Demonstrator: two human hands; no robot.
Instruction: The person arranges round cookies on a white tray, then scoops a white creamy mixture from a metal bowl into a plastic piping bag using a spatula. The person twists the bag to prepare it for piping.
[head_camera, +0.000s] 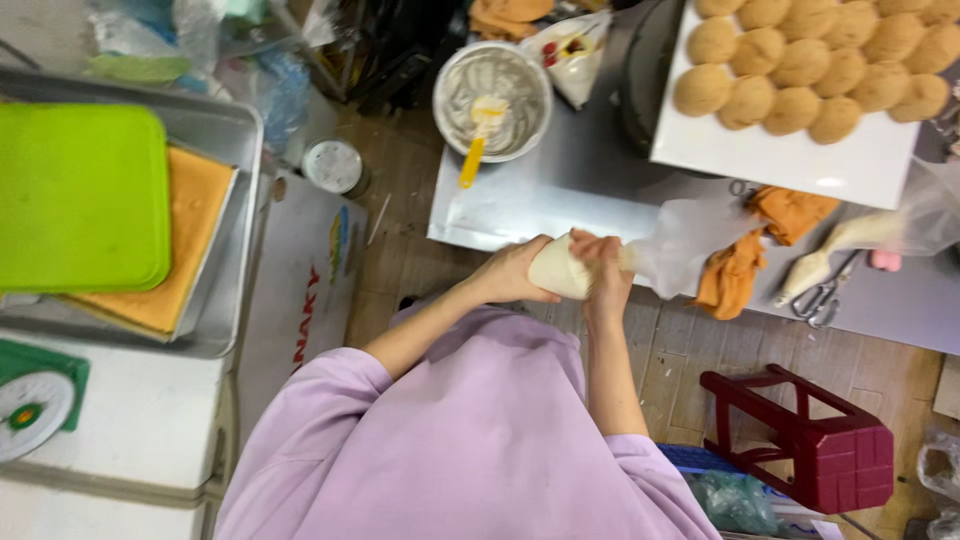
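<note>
Metal table (520, 215) spans the upper middle to right of the head view. On its upper right sits a white tray (800, 160) carrying rows of round golden-brown buns (815, 65). At far left, a metal baking pan (225, 190) holds a sheet of orange sponge cake (190, 220), partly covered by a green square lid (80, 195). A dark red plastic stool (810, 440) stands on the floor at lower right. A steel bowl (492, 100) smeared with cream sits at top centre, a yellow-handled spatula (478, 135) resting in it. Orange cloth (760, 245) lies crumpled on the table edge, with a second filled piping bag (850, 245) just to its right. Piping bag (600, 265), cream-filled, is held in front of the person's chest at the table's near edge. Left hand (510, 272) cups the full end, fingers curled around it. Right hand (605, 270) grips the bag's twisted neck, fingers closed tight; the loose plastic top fans out to the right.
</note>
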